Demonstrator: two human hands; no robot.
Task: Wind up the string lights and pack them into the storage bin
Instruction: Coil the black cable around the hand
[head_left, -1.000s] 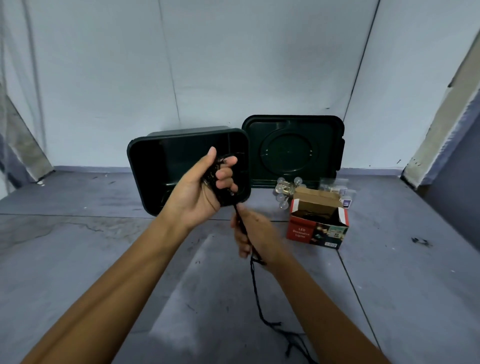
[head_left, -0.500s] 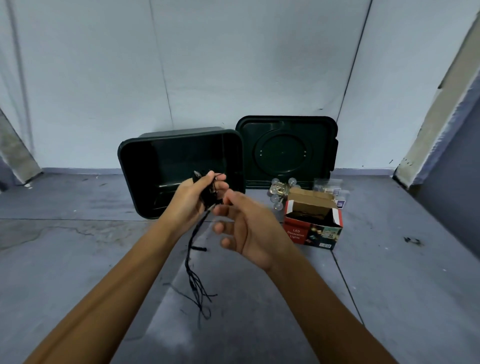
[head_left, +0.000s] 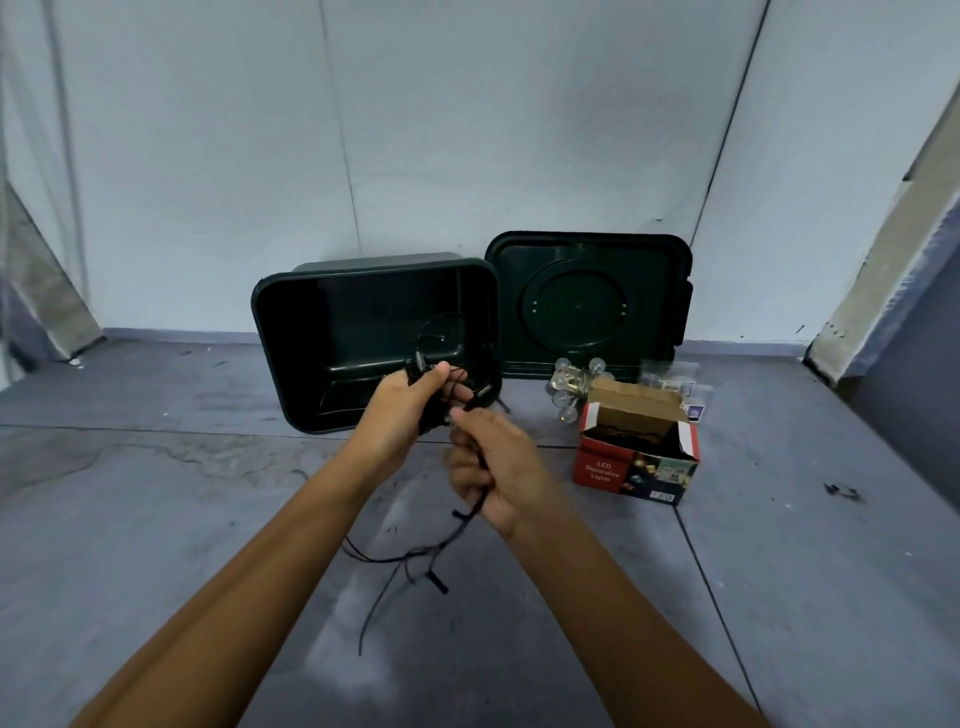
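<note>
My left hand (head_left: 402, 410) grips a wound bundle of black string lights (head_left: 434, 400) in front of the dark green storage bin (head_left: 270, 332), which lies tipped with its opening toward me. My right hand (head_left: 493, 462) is just below and to the right, its fingers curled around the wire running from the bundle. The loose tail of the black wire (head_left: 410, 558) hangs from my right hand down to the floor, ending in a small plug. The bin looks empty inside.
The bin's green lid (head_left: 587, 301) leans against the wall at the right. A red LED lights box (head_left: 636, 462) stands open on the grey floor, with clear globe bulbs (head_left: 569, 387) and small plastic packets (head_left: 675, 384) behind it.
My right hand, open half a second ago, has closed on the wire beside the bundle. The loose tail has swung to hang beneath my right hand. The camera has shifted slightly.
</note>
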